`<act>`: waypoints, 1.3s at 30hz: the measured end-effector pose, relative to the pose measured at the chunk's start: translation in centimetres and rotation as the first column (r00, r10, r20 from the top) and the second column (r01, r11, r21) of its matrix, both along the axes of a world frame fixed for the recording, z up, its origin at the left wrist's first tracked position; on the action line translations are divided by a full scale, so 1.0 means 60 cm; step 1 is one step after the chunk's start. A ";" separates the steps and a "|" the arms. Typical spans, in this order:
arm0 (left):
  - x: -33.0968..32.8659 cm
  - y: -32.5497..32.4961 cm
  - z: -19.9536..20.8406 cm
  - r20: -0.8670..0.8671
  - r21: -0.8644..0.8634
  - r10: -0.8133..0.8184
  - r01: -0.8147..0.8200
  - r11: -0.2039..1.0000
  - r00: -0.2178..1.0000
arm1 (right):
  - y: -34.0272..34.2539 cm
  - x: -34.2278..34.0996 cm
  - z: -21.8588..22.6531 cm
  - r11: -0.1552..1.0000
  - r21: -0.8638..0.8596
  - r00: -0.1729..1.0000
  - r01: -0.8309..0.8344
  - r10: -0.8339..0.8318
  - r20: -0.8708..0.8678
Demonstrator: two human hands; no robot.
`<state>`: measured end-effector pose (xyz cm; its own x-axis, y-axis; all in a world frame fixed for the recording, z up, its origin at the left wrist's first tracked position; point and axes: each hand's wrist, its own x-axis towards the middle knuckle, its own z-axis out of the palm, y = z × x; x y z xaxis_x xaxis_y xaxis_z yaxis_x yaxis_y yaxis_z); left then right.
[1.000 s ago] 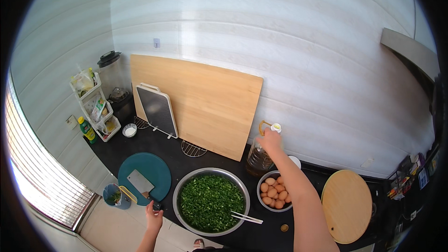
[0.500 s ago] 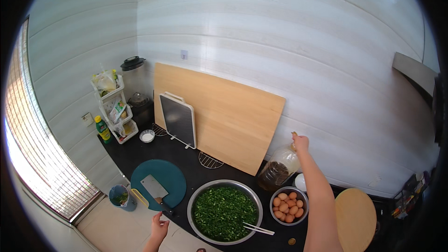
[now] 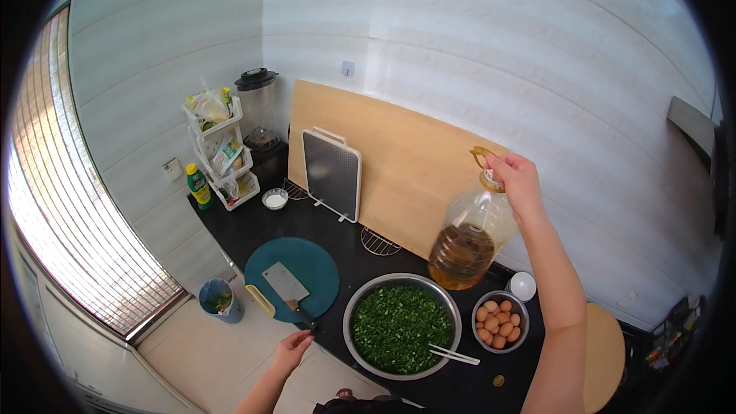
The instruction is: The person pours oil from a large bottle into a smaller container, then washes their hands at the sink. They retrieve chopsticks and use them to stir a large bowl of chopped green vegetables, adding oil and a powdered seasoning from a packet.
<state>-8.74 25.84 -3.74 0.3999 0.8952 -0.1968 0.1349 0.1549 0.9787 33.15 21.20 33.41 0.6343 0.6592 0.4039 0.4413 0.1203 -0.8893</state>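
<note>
Head view: your right hand has its fingers closed around the neck of the oil jug, just beside its looped handle, and the jug hangs in front of the big wooden board, behind the gap between the bowl of chopped greens and the eggs. Your left hand is at the counter's near edge, fingers loosely bent and partly open with nothing seen in them, near the handle of the cleaver on the green round board; you cannot tell whether they touch it.
</note>
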 end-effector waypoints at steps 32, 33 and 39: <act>-0.218 0.065 0.065 0.351 -0.235 0.242 -0.165 0.958 0.904 | -0.070 -0.426 -0.372 0.911 -0.271 0.912 -0.312 0.367 0.183; -0.215 0.068 0.068 0.334 -0.222 0.235 -0.166 0.961 0.913 | -0.073 -0.426 -0.378 0.913 -0.273 0.916 -0.304 0.359 0.181; -0.183 0.084 0.085 0.256 -0.135 0.170 -0.139 0.981 0.952 | -0.092 -0.416 -0.417 0.948 -0.222 0.947 -0.228 0.269 0.177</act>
<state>-19.71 30.90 1.34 0.3100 0.9280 -0.2067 -0.1611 0.2656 0.9505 8.20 15.70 8.37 0.3582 0.8643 0.3532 0.5923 0.0821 -0.8015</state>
